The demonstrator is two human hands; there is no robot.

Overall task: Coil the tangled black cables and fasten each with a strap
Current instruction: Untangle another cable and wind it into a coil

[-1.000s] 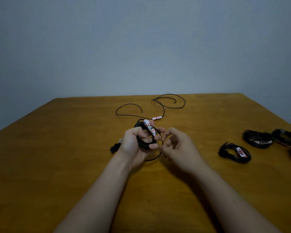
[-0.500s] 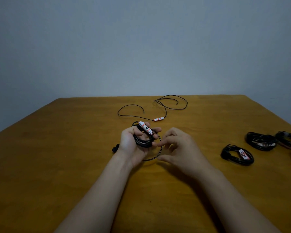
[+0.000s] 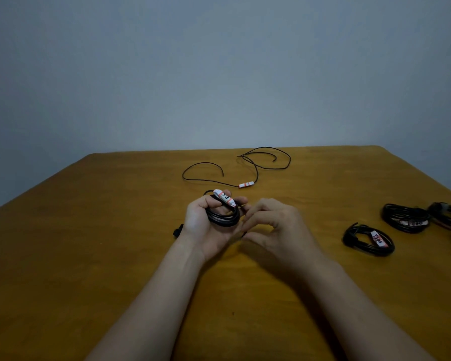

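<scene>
Fingers point(image 3: 215, 204) of left hand point(image 3: 206, 227) curl round coiled black cable point(image 3: 225, 219), white-red paper strap point(image 3: 225, 200) on top, above middle of wooden desk point(image 3: 89, 256). Right hand point(image 3: 279, 225) fingers curled against coil; grip not discernible. Near far edge: loose black cable point(image 3: 261, 166). Near right edge: strapped black coils point(image 3: 367, 242).

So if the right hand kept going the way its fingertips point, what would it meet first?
Most likely the coiled cable held in the left hand; the right hand points leftward at it, almost touching, though depth is unclear.
</scene>
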